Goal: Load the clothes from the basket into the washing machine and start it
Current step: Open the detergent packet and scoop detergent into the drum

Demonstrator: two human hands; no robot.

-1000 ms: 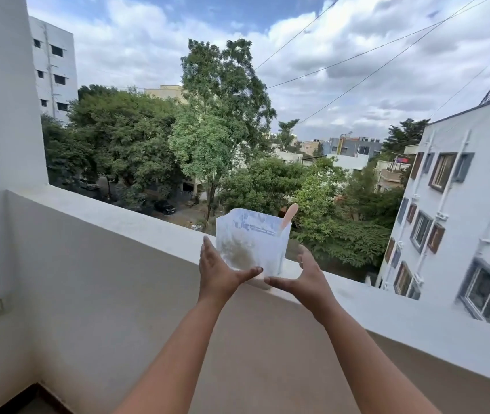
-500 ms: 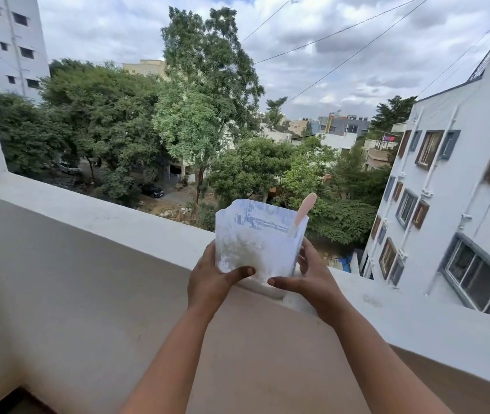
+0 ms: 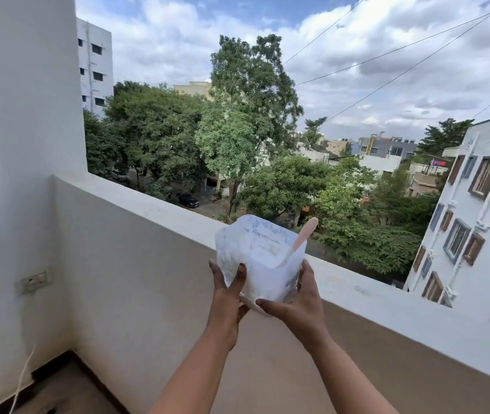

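Note:
I hold a translucent white plastic tub of washing powder (image 3: pixel 263 258) with both hands, lifted just off the balcony wall toward me. A pink scoop (image 3: pixel 305 234) stands in the powder and leans to the right. My left hand (image 3: pixel 228 297) grips the tub's left side with the thumb on its front. My right hand (image 3: pixel 297 303) cups the right side and bottom. No basket, clothes or washing machine are in view.
A white balcony parapet wall (image 3: pixel 154 210) runs from left to right in front of me, with a long drop to trees and a street beyond. A white side wall with a socket (image 3: pixel 35 280) and a hanging cable (image 3: pixel 24 375) is at left.
Both hands closed on the tub and lifted it off the parapet ledge toward me. The view swung, so the left side wall and socket show again.

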